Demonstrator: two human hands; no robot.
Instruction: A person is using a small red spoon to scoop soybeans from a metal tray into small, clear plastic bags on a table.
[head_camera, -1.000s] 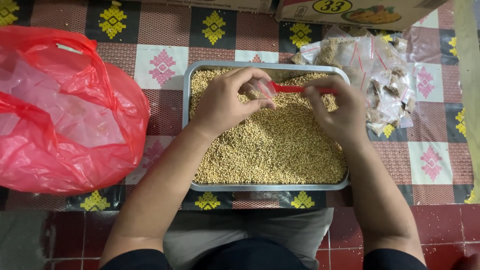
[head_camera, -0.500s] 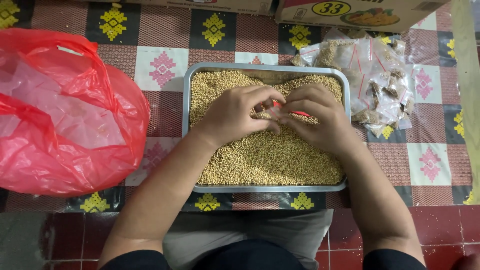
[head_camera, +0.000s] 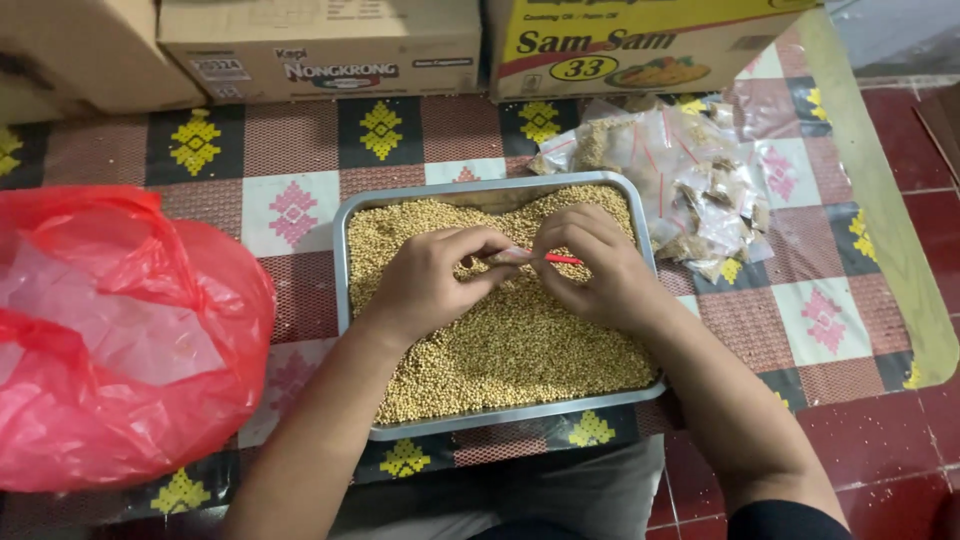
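both hands meet over the middle of a metal tray (head_camera: 345, 290) filled with small tan seeds (head_camera: 520, 350). the tray lies on a patterned mat (head_camera: 300, 150) spread on the floor, with its near edge close to the person's lap, so both forearms can reach the grain at rest. the left hand (head_camera: 425, 285) and the right hand (head_camera: 590, 265) each pinch one end of a small clear packet with a red strip (head_camera: 540, 258), held just above the seeds near the tray's centre. each grip is nearly shut, thumb against fingertips on the packet. holding it over the tray probably means that any spilled grain drops back into the heap.

a pile of similar small clear packets (head_camera: 690, 185) lies on the mat at the tray's far right corner, close to the right hand. a crumpled red plastic bag (head_camera: 110, 330) sits well apart beyond the tray's left edge. cardboard boxes (head_camera: 320, 45) stand along the far edge of the mat.

the fingers cover most of the packet, so i cannot tell whether it is full or sealed. what the red bag holds is hidden. the boxes are cut off at the top.
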